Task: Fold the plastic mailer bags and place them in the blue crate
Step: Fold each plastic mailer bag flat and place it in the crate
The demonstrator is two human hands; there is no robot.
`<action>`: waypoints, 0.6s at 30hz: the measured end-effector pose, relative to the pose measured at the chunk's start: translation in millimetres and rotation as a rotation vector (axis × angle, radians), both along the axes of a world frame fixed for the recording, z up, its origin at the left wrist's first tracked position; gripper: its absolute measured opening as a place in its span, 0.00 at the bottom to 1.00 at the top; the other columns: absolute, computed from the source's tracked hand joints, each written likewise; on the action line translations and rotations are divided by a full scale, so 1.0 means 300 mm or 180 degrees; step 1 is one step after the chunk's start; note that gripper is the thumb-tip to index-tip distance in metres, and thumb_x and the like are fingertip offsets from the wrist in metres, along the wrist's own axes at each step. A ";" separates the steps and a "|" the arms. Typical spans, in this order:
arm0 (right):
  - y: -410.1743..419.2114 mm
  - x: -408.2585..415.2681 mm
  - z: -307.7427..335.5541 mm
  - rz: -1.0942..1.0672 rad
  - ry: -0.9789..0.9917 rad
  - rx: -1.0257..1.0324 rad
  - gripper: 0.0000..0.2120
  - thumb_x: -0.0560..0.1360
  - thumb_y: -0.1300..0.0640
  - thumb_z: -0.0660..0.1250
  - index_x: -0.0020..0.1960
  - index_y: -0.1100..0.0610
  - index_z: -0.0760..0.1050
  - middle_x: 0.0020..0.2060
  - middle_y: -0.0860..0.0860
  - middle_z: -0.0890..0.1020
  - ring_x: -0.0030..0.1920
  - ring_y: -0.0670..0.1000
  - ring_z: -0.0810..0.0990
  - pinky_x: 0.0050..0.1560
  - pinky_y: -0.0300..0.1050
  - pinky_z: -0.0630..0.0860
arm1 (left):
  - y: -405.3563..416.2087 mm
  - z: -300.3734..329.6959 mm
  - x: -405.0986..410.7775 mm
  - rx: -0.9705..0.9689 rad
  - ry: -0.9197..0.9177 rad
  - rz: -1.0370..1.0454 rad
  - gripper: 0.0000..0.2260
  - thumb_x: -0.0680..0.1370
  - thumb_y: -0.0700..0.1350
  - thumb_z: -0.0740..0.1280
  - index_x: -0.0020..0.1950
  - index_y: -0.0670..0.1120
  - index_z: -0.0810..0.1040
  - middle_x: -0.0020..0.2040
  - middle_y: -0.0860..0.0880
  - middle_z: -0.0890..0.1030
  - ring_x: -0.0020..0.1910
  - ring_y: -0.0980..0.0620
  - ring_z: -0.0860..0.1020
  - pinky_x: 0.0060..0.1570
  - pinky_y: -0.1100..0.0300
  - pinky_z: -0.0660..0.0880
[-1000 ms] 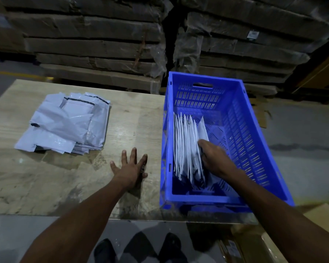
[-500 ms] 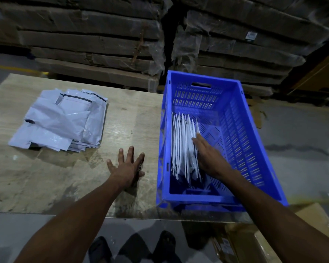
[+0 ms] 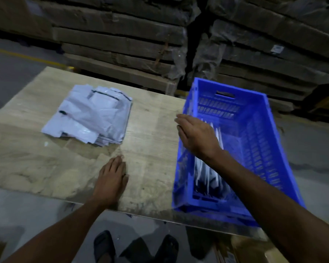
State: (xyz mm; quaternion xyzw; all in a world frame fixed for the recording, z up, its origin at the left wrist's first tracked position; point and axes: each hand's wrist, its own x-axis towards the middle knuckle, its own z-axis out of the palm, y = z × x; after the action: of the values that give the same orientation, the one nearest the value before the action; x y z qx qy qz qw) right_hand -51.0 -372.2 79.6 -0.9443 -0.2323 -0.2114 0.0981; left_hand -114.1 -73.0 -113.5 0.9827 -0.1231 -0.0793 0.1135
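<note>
A loose pile of white plastic mailer bags (image 3: 91, 118) lies on the wooden table (image 3: 152, 149), at its far left. The blue crate (image 3: 264, 141) stands at the table's right end, with several folded mailers (image 3: 209, 173) standing on edge inside along its left side. My right hand (image 3: 196, 135) hovers over the crate's left wall with fingers stretched out toward the left, holding nothing. My left hand (image 3: 112, 179) rests flat on the tabletop near the front edge, fingers together, empty.
Stacks of wrapped flat cardboard (image 3: 122, 40) rise behind the table. A cardboard box (image 3: 254, 251) sits on the floor below the crate. My feet in dark sandals (image 3: 104, 245) show under the table's front edge.
My right hand has lifted out of the crate, leaving the folded mailers, and moved left over the crate's wall. The left hand has closed its spread fingers and stays on the table.
</note>
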 end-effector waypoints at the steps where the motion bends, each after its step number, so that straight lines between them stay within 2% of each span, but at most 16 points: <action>1: 0.061 0.027 -0.013 0.0174 0.0093 -0.0061 0.13 0.78 0.58 0.65 0.60 0.60 0.80 0.61 0.57 0.82 0.54 0.60 0.84 0.43 0.53 0.81 | 0.045 -0.008 -0.013 -0.0026 -0.0068 0.0165 0.25 0.80 0.54 0.57 0.67 0.39 0.78 0.72 0.36 0.74 0.69 0.35 0.74 0.61 0.39 0.76; 4: 0.241 0.095 -0.083 0.0604 0.0448 -0.0328 0.14 0.78 0.55 0.63 0.60 0.59 0.79 0.61 0.57 0.82 0.53 0.62 0.83 0.44 0.55 0.81 | 0.180 -0.029 -0.033 -0.0087 -0.0198 0.0521 0.25 0.80 0.55 0.57 0.68 0.39 0.75 0.74 0.34 0.70 0.69 0.31 0.72 0.63 0.36 0.73; 7: 0.405 0.142 -0.182 0.0948 0.0500 -0.0604 0.10 0.74 0.60 0.68 0.54 0.62 0.80 0.54 0.60 0.83 0.49 0.64 0.82 0.45 0.54 0.79 | 0.289 -0.030 -0.010 -0.0041 -0.0348 0.0736 0.25 0.81 0.54 0.57 0.68 0.38 0.73 0.76 0.33 0.66 0.70 0.30 0.70 0.66 0.35 0.69; 9: 0.485 0.165 -0.241 0.0948 0.0436 -0.0708 0.12 0.72 0.61 0.72 0.55 0.61 0.80 0.58 0.60 0.82 0.57 0.64 0.81 0.54 0.57 0.77 | 0.327 -0.027 0.012 -0.0009 -0.0456 0.0753 0.25 0.81 0.55 0.57 0.70 0.39 0.73 0.77 0.33 0.65 0.71 0.31 0.69 0.68 0.36 0.66; 11: 0.561 0.192 -0.289 0.0878 0.0357 -0.0928 0.16 0.73 0.58 0.72 0.60 0.60 0.78 0.67 0.60 0.77 0.69 0.63 0.73 0.67 0.63 0.70 | 0.349 -0.037 0.020 0.0023 -0.0515 0.0761 0.27 0.81 0.56 0.58 0.74 0.40 0.71 0.79 0.34 0.63 0.73 0.32 0.66 0.71 0.37 0.63; 13: 0.638 0.223 -0.318 0.0925 0.0245 -0.1108 0.20 0.76 0.55 0.70 0.65 0.59 0.75 0.73 0.60 0.71 0.76 0.63 0.64 0.74 0.65 0.61 | 0.352 -0.050 0.018 0.0060 -0.0515 0.0804 0.29 0.80 0.57 0.58 0.77 0.40 0.69 0.80 0.34 0.62 0.76 0.33 0.64 0.73 0.37 0.61; 18: 0.815 0.309 -0.340 0.0713 0.0540 -0.1504 0.38 0.75 0.49 0.71 0.79 0.56 0.59 0.81 0.62 0.52 0.80 0.67 0.45 0.74 0.73 0.48 | 0.352 -0.064 0.027 0.0110 -0.0453 0.0805 0.30 0.80 0.57 0.57 0.76 0.40 0.68 0.80 0.34 0.62 0.77 0.32 0.64 0.74 0.36 0.62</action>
State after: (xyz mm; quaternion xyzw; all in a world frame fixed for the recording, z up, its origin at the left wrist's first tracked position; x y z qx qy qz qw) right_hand 41.8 -127.6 -22.4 -0.9238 -0.3691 -0.0593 -0.0830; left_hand -106.1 32.7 -132.6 0.9953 -0.0046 0.0034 0.0967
